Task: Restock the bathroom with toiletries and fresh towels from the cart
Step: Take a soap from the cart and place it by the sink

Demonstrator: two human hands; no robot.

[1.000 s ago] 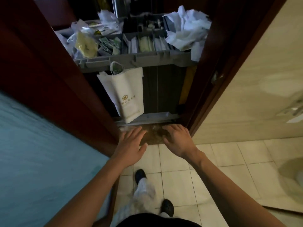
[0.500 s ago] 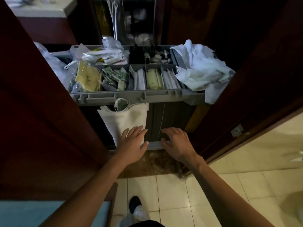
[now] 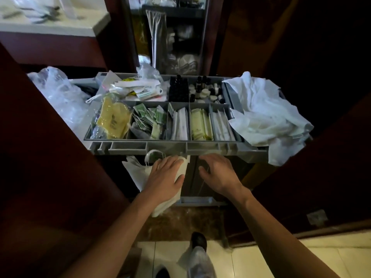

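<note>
Left hand (image 3: 165,173) and right hand (image 3: 217,172) were spread, empty, just below the cart tray (image 3: 160,147); white bag (image 3: 140,175) under the left.

Grey cart tray (image 3: 128,150), white bag (image 3: 140,175), yellow packet (image 3: 113,120).

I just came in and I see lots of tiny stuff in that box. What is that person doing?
A person stands in a doorway facing a housekeeping cart. Its grey top tray holds small dark bottles, green sachets, wrapped packets and a yellow bag, with crumpled white cloth heaped at one end. Both hands are empty and open: the left hand is over a white bag hanging off the cart's front, the right hand beside it. Nothing has been picked up yet.
</note>
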